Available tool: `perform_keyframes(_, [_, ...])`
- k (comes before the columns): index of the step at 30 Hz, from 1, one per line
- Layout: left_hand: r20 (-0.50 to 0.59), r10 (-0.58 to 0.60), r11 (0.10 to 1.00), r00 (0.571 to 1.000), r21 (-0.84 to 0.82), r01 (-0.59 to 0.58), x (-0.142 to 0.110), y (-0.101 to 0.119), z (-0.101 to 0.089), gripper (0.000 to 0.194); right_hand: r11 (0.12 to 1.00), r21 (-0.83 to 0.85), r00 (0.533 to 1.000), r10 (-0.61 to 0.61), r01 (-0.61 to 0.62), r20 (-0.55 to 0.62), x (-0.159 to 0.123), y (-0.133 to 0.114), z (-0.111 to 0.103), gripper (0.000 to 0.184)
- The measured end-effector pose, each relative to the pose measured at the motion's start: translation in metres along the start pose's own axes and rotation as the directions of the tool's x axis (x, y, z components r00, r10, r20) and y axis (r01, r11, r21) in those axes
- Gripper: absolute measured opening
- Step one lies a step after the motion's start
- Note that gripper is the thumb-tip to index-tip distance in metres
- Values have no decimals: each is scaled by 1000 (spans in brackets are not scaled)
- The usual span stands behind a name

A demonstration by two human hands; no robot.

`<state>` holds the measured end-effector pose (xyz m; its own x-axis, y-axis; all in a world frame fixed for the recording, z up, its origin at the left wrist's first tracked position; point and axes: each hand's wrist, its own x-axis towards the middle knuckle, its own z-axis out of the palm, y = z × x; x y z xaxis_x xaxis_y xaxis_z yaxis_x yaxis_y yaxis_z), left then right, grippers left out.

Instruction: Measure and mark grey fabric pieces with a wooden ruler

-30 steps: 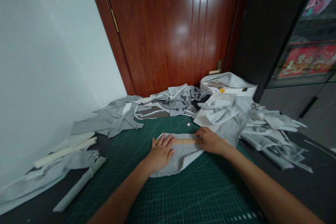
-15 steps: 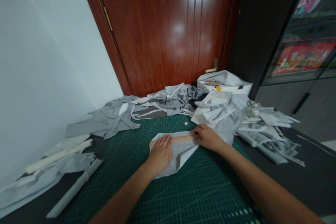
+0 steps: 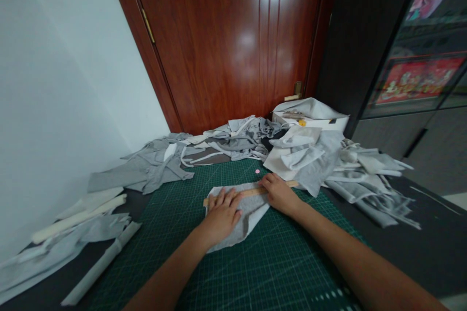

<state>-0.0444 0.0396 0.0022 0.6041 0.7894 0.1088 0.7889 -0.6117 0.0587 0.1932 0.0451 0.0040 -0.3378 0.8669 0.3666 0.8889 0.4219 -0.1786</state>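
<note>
A piece of light grey cloth (image 3: 251,208) lies on the green cutting mat (image 3: 248,272), with a thin wooden ruler (image 3: 253,191) across its far part. My left hand (image 3: 222,216) rests with fingers spread over the ruler's left part and the cloth. Near the ruler's middle is my right hand (image 3: 280,194), its fingers bent and closed over the ruler. Its fingertips are partly hidden. The ruler's right end extends past this hand, off the cloth. A small pink disc (image 3: 257,171) sits on the mat just beyond my right hand.
Grey fabric pieces (image 3: 146,167) lie at the far left, rolled cloth (image 3: 102,262) at near left. Loose cloth (image 3: 308,155) piles up beyond my right hand, before a white box (image 3: 321,122). More scraps (image 3: 372,189) lie right. A wooden door (image 3: 211,48) stands behind.
My right hand has slid left along the ruler, uncovering the ruler's right end. The ruler has shifted slightly left, and my left hand's fingers are spread wider.
</note>
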Motion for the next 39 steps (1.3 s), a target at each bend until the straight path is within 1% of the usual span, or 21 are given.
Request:
perform_keyframes(2, [-67,33,999,997,-4,-33,3,2,0,43,999,-34,1000,-18,17,-18,-2,-7,-4,39])
perform_keyframes(5, [-164,65,997,984,-40,-73,11,1,0,32,997,-49,998,-53,51,-24,-6,-25,-7,29])
perform_keyframes(7, [-214,50,995,975,-73,-68,16,-2,1,25,995,-19,996,-95,95,2,-7,-40,-7,25])
perform_keyframes(10, [-261,-1,987,965,-158,-42,22,-8,3,19,986,68,986,-158,154,49,-10,-60,-5,24])
perform_keyframes(12, [-269,-49,974,962,-226,-14,25,-12,4,15,989,90,989,-125,118,79,-10,-67,-4,26])
perform_keyframes(14, [-266,-82,963,961,-268,8,27,-15,5,12,997,65,994,-37,30,104,-10,-68,-2,27])
perform_keyframes(16, [-261,-89,964,961,-264,18,28,-16,6,10,1000,4,994,29,-29,101,-11,-67,1,26])
perform_keyframes(17, [-260,-86,969,962,-246,20,28,-15,6,10,999,-31,995,33,-31,89,-11,-67,3,26])
perform_keyframes(20, [-241,-74,985,968,-166,34,26,-12,5,11,994,-106,998,-33,38,51,-14,-67,10,26])
perform_keyframes(23, [-207,-74,993,975,-102,53,25,-8,4,12,990,-103,995,-99,100,17,-19,-68,17,27])
perform_keyframes(26, [-198,-67,997,978,-53,58,26,-8,4,14,989,-77,992,-125,123,-15,-24,-68,23,32])
perform_keyframes(29, [-202,-52,999,978,-21,49,29,-9,5,15,989,-73,991,-133,132,-8,-29,-67,27,38])
perform_keyframes(31, [-207,-45,999,977,-16,42,30,-10,5,16,991,-86,995,-99,99,2,-30,-66,29,39])
perform_keyframes(34, [-212,-33,999,977,-10,31,30,-9,4,18,995,-95,1000,25,-24,15,-31,-64,28,42])
perform_keyframes(36, [-212,-22,1000,977,-2,22,29,-7,3,21,992,-87,994,99,-95,44,-31,-62,24,49])
perform_keyframes(39, [-205,-4,1000,979,11,6,28,-6,1,22,982,-89,980,175,-166,94,-29,-57,17,59])
